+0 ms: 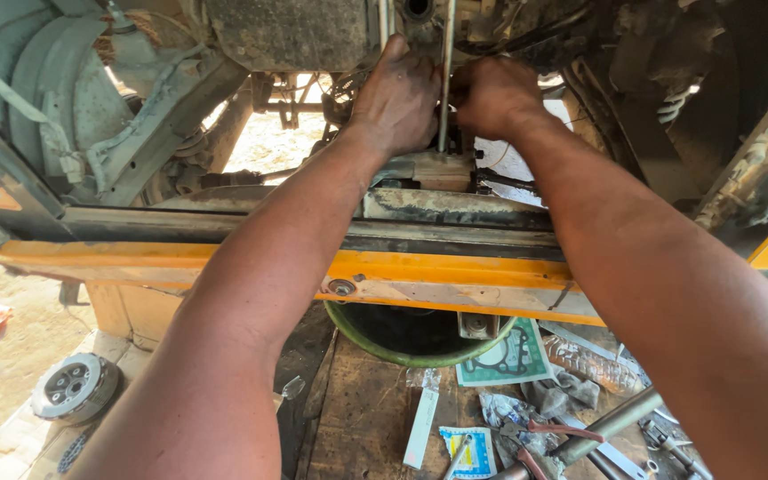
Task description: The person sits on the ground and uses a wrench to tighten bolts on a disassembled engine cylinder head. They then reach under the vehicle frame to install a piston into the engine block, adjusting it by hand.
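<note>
Your left hand (397,98) and right hand (495,93) reach up at twelve o'clock under a grimy vehicle frame. Both curl tight around a thin upright metal rod (445,62) that runs between them. Across the middle lies a scuffed yellow beam (455,271). Below it, at six o'clock, a green basin (375,347) sits on a stained wooden board (357,418). Pliers (540,436), paper packets and rags litter five o'clock. A round clutch part (73,387) lies at eight o'clock, with sunlit dirt ground beyond.

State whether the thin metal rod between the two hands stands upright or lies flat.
Upright. The metal rod runs straight up and down from the top edge of the view, with the left hand and right hand closed beside it.
</note>
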